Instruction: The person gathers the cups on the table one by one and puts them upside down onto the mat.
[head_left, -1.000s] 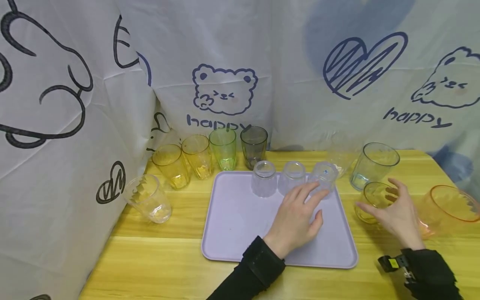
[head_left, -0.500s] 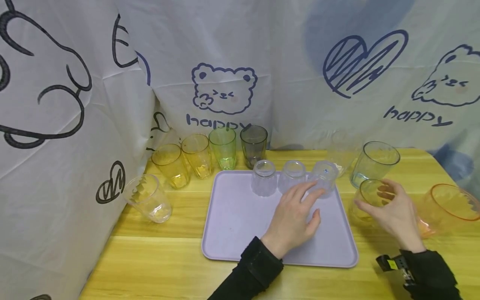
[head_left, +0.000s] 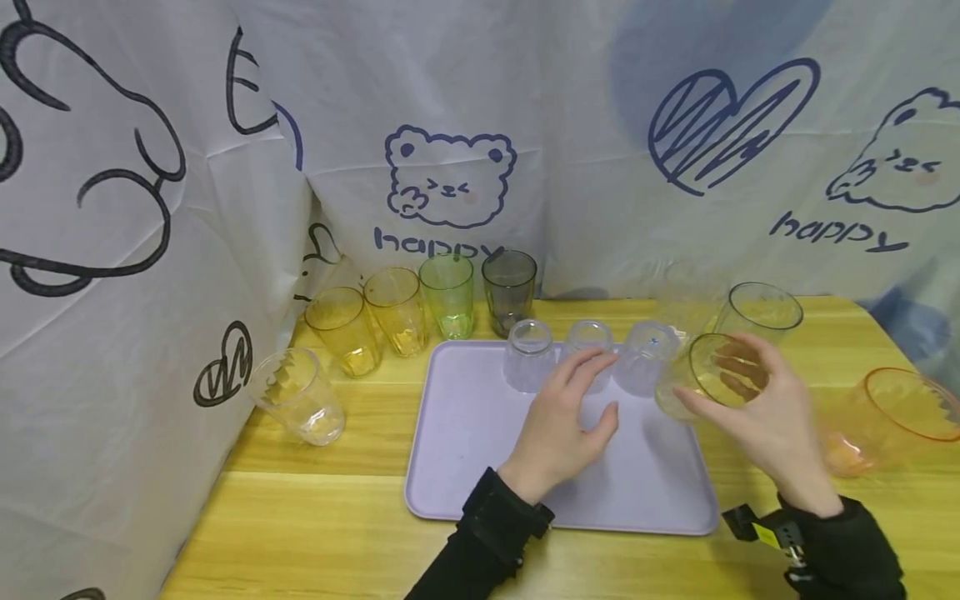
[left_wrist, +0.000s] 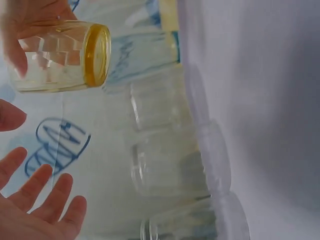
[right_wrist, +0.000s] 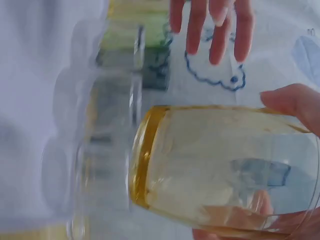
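Note:
My right hand (head_left: 780, 429) grips a pale yellow drinking glass (head_left: 678, 396), thumb on one side and fingers curled round the other. Mouth upward, this glass hangs above the right edge of the lilac tray (head_left: 465, 450). Its thick amber base shows in the right wrist view (right_wrist: 145, 157). Over the middle of the tray, my left hand (head_left: 555, 433) holds nothing, with fingers spread and slightly bent. Along the tray's back edge stand three upside-down clear glasses: a left one (head_left: 528, 367), a middle one (head_left: 588, 337) and a right one (head_left: 645, 362).
Behind the tray are two yellow glasses (head_left: 348, 337) (head_left: 397, 321), a green glass (head_left: 447, 300) and a dark grey glass (head_left: 510, 292). A clear glass (head_left: 311, 412) is at left. To the right stand a bluish glass (head_left: 765, 308) and an orange glass (head_left: 851, 450).
My right hand has closed on the yellow glass, lifted it off the table and carried it left to the tray's edge. My left hand has drawn back left, away from the right clear glass.

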